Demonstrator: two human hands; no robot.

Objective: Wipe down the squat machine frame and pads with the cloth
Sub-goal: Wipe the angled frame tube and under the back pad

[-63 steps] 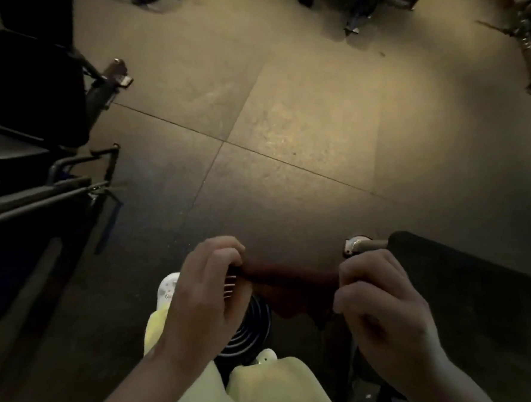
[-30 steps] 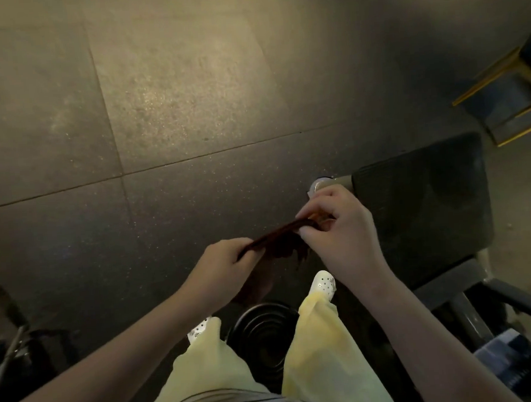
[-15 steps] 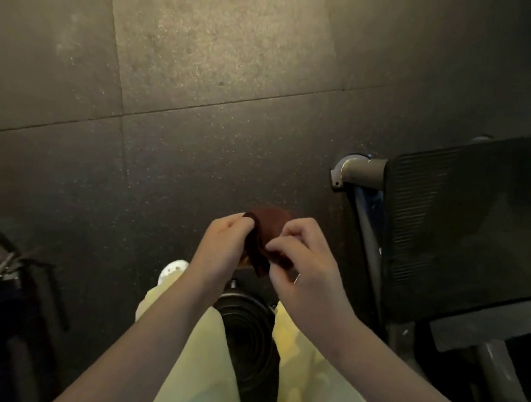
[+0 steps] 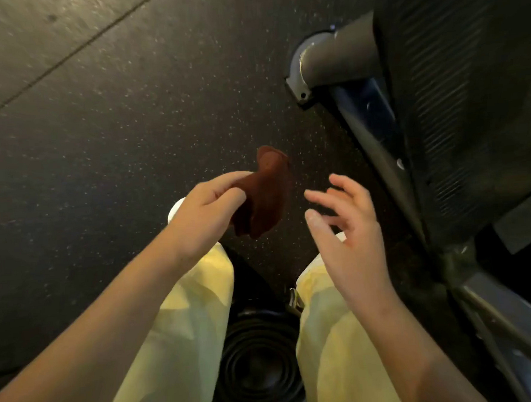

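Pinch grip of the left hand (image 4: pixel 208 207) holds the dark red cloth (image 4: pixel 264 197) mid-frame over the floor (image 4: pixel 97 118), right hand (image 4: pixel 349 226) grip wide open, left of the squat machine pad (image 4: pixel 469 95).

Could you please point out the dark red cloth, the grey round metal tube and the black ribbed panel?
dark red cloth (image 4: pixel 264 197): head view, on its hanging middle fold.
grey round metal tube (image 4: pixel 339 56): head view, side near its end.
black ribbed panel (image 4: pixel 456 96): head view, ribbed face.
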